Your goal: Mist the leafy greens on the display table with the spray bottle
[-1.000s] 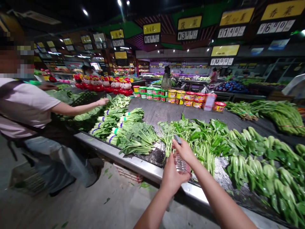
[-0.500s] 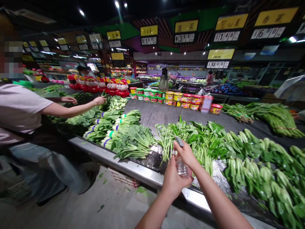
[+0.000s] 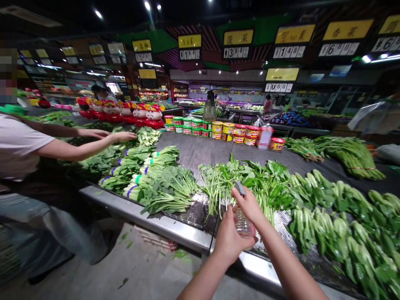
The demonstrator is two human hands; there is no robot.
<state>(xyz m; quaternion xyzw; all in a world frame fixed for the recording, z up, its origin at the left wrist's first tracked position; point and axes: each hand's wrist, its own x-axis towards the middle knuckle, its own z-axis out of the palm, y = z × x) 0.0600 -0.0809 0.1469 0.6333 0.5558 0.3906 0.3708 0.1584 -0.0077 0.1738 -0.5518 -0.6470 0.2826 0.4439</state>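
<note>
Both of my hands are around a clear spray bottle (image 3: pixel 242 223) with a grey nozzle head. The lower body of the bottle rests in my left hand (image 3: pixel 230 237), its fingers wrapped round the side. Higher up, my right hand (image 3: pixel 250 205) grips the neck just below the nozzle, which points forward over the vegetables. Loose leafy stems (image 3: pixel 215 183) lie right in front of the bottle. To the left are leafy bunches (image 3: pixel 171 189), several tied with purple or green bands. Bok choy (image 3: pixel 331 227) lies in rows to the right.
A co-worker's arms (image 3: pixel 84 148) reach over greens on the left. Stacked tubs (image 3: pixel 217 130) and red figurines (image 3: pixel 120 112) line the back, with a dark sprayer bottle (image 3: pixel 209 107) behind. The metal edge (image 3: pixel 156 218) of the stand runs in front; price signs hang above.
My view has turned slightly right, so the stand appears shifted left. The co-worker's hands have come closer together, fingers stretched out. My grip on the spray bottle looks the same.
</note>
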